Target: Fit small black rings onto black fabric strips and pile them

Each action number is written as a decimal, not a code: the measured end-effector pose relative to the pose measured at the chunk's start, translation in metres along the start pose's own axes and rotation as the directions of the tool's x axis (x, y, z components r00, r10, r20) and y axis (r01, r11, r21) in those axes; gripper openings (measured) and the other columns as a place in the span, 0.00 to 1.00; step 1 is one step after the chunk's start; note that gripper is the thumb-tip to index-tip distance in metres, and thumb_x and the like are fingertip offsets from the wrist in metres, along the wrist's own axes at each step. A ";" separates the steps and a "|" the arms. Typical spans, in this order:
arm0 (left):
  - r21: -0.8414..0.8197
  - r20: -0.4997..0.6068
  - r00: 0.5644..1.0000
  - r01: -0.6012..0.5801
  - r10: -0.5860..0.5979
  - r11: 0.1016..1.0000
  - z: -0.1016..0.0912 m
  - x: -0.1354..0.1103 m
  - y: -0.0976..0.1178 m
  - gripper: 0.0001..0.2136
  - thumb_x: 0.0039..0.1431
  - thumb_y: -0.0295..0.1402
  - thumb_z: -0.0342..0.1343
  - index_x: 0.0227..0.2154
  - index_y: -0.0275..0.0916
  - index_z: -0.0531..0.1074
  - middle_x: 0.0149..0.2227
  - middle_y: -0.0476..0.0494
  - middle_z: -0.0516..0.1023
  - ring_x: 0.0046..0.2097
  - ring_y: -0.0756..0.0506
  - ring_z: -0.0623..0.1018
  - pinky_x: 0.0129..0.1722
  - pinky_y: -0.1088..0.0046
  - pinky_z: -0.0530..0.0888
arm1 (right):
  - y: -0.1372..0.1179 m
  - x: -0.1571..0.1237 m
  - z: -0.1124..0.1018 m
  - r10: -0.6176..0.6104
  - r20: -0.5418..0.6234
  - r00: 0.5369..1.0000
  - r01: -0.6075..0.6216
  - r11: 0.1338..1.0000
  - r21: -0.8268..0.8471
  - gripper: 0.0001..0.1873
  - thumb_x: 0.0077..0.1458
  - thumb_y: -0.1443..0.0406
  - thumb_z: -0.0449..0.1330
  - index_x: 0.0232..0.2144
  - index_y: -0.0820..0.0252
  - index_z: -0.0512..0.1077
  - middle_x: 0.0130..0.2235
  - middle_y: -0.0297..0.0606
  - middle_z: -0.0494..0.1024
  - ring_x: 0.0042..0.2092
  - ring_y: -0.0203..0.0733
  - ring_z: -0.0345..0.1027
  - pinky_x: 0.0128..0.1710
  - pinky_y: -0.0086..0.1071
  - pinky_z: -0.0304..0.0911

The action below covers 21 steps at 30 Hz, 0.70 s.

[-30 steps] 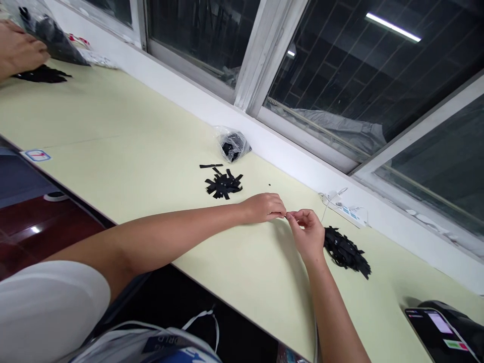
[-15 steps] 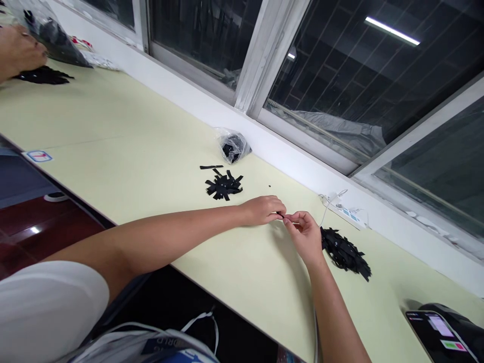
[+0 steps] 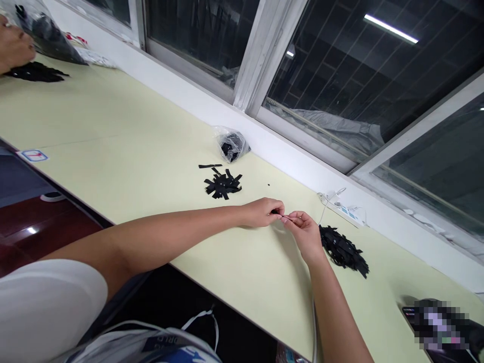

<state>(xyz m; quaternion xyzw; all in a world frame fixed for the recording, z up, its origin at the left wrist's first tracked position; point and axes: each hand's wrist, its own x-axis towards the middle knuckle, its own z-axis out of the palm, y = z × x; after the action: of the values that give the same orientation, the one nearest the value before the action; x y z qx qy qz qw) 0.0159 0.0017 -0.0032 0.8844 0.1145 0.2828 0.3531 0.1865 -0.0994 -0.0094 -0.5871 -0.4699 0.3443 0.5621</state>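
My left hand and my right hand meet above the pale table. Pinched between their fingertips is a thin black strip, seen nearly edge-on and partly hidden by the fingers. Both hands are closed on it. Right of my right hand lies a large heap of black fabric strips. Beyond my left forearm is a smaller, spread-out pile of black strips, with small shiny spots on some. One single strip lies apart just behind that pile.
A clear plastic bag with black pieces stands by the wall. A power strip with a white cable lies at the window ledge. A phone rests at lower right. Another person's hand is at far left, near black strips and a bag.
My hands have drawn slightly apart, so more of the black strip shows between the fingertips. The other person's hand has shifted left in view.
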 end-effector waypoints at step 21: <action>0.579 -0.138 0.933 0.348 -0.332 0.737 -0.125 -0.004 -0.045 0.08 0.49 0.28 0.55 0.32 0.37 0.76 0.38 0.38 0.77 0.39 0.42 0.72 0.37 0.68 0.66 | 0.028 0.009 -0.101 -0.592 -0.562 0.578 -0.305 0.482 -0.821 0.21 0.51 0.56 0.56 0.44 0.57 0.77 0.49 0.56 0.72 0.52 0.70 0.60 0.45 0.58 0.56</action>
<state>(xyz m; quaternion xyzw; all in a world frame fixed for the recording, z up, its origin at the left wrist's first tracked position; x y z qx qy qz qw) -0.0600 0.1035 0.0381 0.9104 0.3610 0.1746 0.1021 0.2881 -0.1228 -0.0229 -0.8206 -0.3220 -0.3004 0.3642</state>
